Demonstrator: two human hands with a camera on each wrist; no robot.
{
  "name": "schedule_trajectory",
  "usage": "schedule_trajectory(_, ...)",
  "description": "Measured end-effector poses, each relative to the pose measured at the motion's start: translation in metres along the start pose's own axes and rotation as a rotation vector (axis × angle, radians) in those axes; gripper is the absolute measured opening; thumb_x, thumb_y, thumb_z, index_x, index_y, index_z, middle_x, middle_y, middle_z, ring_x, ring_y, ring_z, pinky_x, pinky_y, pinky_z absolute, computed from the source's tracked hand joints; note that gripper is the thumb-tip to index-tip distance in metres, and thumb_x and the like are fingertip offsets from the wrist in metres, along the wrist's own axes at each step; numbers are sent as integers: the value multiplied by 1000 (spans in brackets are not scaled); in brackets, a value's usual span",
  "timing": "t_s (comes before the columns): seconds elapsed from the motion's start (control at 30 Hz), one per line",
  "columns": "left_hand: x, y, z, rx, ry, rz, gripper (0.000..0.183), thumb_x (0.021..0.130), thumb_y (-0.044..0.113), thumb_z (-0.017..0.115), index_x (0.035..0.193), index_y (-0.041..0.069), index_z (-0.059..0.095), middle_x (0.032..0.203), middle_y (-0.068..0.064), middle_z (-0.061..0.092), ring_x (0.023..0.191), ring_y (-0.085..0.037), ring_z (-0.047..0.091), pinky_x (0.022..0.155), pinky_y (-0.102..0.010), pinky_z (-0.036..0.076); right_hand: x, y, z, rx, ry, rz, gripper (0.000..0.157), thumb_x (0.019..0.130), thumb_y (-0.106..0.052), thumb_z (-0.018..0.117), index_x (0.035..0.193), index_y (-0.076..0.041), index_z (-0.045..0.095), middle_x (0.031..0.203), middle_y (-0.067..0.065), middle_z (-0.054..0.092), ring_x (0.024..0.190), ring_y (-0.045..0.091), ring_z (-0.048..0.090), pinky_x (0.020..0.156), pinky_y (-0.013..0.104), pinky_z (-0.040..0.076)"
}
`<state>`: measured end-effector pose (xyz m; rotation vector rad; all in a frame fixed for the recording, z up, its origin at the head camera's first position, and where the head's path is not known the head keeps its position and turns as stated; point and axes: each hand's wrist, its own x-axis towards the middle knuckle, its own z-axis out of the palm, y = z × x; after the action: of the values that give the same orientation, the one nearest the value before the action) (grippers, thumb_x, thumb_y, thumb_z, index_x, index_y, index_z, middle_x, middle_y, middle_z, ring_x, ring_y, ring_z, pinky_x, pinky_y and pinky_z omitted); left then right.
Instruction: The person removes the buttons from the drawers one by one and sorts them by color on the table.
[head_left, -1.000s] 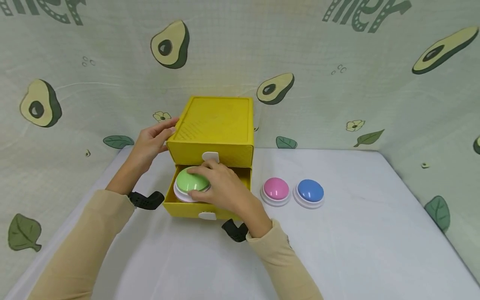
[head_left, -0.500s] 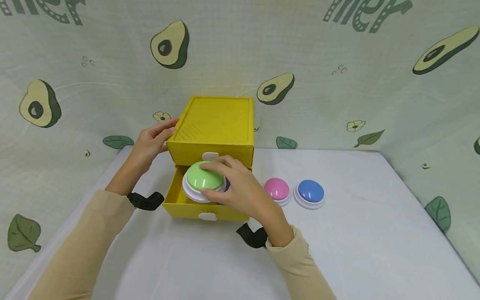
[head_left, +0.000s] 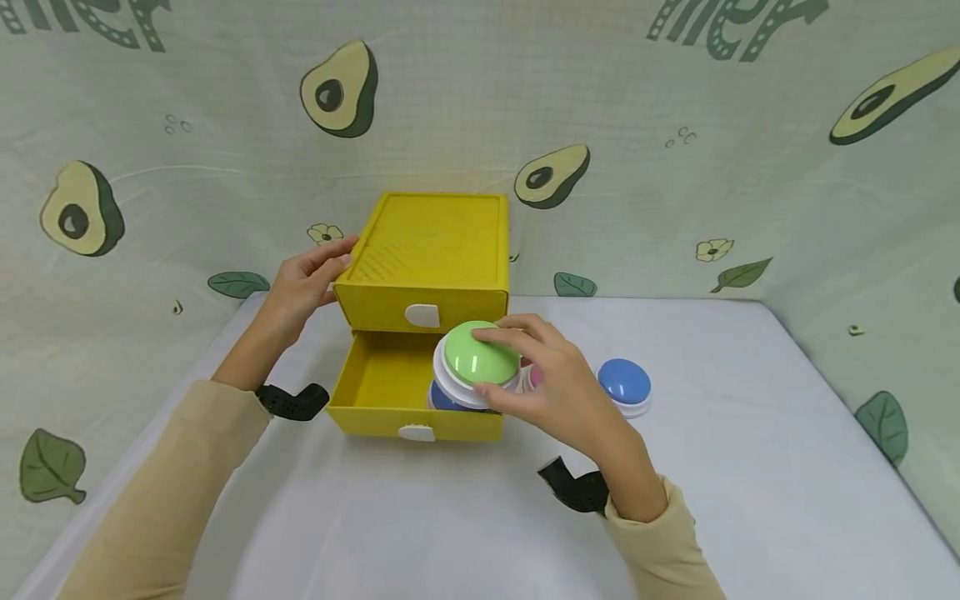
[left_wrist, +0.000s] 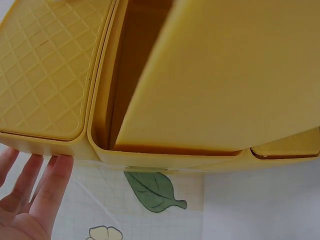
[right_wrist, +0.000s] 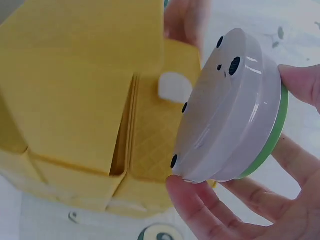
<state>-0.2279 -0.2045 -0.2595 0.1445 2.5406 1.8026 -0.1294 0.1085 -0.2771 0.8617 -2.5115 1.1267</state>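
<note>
With its thumb and fingers my right hand (head_left: 566, 387) grips a green dome button (head_left: 481, 357) by its rim, above the right front of the pulled-out lower drawer (head_left: 382, 375). The right wrist view shows the button's white base (right_wrist: 220, 107) tilted, with dark feet underneath. Fairly straight fingers of my left hand (head_left: 295, 292) touch the left side of the yellow drawer box (head_left: 435, 242); the left wrist view shows those fingertips (left_wrist: 57, 172) against its wall. A blue button (head_left: 444, 398) lies in the drawer, partly hidden behind the green one.
On the white table (head_left: 750, 467), right of the box, sits another blue dome button (head_left: 625, 382). A pink dome button (head_left: 535, 377) is mostly hidden behind my right hand. The upper drawer, with a white handle (head_left: 422, 315), is pushed in. Avocado-printed cloth (head_left: 675, 208) hangs behind.
My right hand has lifted the green button from the left of the lower drawer and carried it right, uncovering that part of the drawer. My left hand has stayed in place.
</note>
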Motion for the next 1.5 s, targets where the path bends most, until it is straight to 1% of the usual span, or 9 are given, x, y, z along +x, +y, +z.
schedule_trajectory(0.1,0,0,-1,5,8,-6,55,94,46,47,144,25,37,152,1,29,128,-19,43,104,-45,40,-7,9,-8,-13,22,8,47,76,-24,76,121,-21,62,123,-2,53,105,14,55,87,31,53)
schedule_trajectory(0.33,1,0,1,-1,5,-1,55,94,45,48,143,25,38,152,1,30,129,-20,42,105,-46,39,-26,38,-28,-85,111,15,48,75,-18,77,120,-19,62,119,-1,56,95,12,56,74,26,53)
schedule_trajectory(0.5,1,-1,1,6,10,-5,54,94,45,47,143,25,37,152,1,30,129,-21,42,105,-46,39,-37,58,-42,-143,154,35,49,73,-14,79,120,-16,62,117,2,56,98,15,57,75,12,49)
schedule_trajectory(0.7,1,-3,0,2,11,-2,54,94,45,47,143,26,37,152,1,30,128,-20,43,105,-46,39,-51,77,-56,-167,185,87,51,72,-12,79,120,-12,62,118,6,56,100,17,55,76,1,43)
schedule_trajectory(0.83,1,-3,0,-3,7,1,54,94,45,48,143,25,37,152,1,30,126,-19,44,105,-45,40,-60,89,-63,-195,205,137,50,73,-13,79,120,-12,62,118,6,56,102,5,51,75,2,43)
schedule_trajectory(0.9,1,-3,0,-2,5,2,54,94,45,48,143,25,38,152,1,30,126,-18,44,105,-45,40,-64,96,-67,-207,213,170,50,74,-14,79,121,-12,62,118,6,56,102,4,51,75,1,42)
schedule_trajectory(1.07,0,-2,-1,7,7,-4,54,94,46,47,144,26,37,152,1,29,127,-20,44,105,-46,39,-71,112,-74,-235,218,219,50,74,-18,78,121,-10,62,118,10,56,101,14,52,75,-4,38)
schedule_trajectory(1.27,2,-2,0,17,13,-7,54,94,46,46,144,25,37,152,0,30,127,-21,44,104,-46,40,-78,129,-81,-250,232,276,50,75,-20,78,121,-10,62,115,12,56,95,-15,41,73,-4,38)
schedule_trajectory(1.5,2,-2,1,18,20,-6,54,94,45,47,143,25,37,151,1,31,127,-21,44,105,-46,40,-87,149,-90,-251,217,339,51,77,-24,76,123,-8,60,118,12,55,94,-21,36,73,-5,37)
